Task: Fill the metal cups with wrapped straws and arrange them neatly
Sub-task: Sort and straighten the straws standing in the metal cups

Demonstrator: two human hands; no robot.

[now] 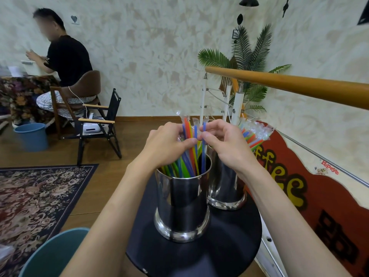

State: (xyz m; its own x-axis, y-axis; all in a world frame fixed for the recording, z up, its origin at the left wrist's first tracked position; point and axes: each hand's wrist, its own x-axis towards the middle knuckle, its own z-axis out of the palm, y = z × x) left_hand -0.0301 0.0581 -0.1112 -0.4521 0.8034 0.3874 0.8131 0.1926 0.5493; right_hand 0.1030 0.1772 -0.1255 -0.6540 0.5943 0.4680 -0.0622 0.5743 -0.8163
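The wrapped straws (191, 148) stand nearly upright in the near metal cup (182, 204), their long axis running up from the cup mouth to both hands, which meet just above it. The left hand (169, 144) has its fingers (189, 141) closed around the upper part of the bundle; the right hand (223, 140) pinches a single blue straw (203, 154) at the bundle's right edge (so the right hand is nearer the straw that seems about to be settled). The likely move is downward, along the straws' length, into the cup. A second metal cup (225, 186) stands just behind on the dark round worktop (229, 246), holding another packed bunch (253, 132) that leans right.
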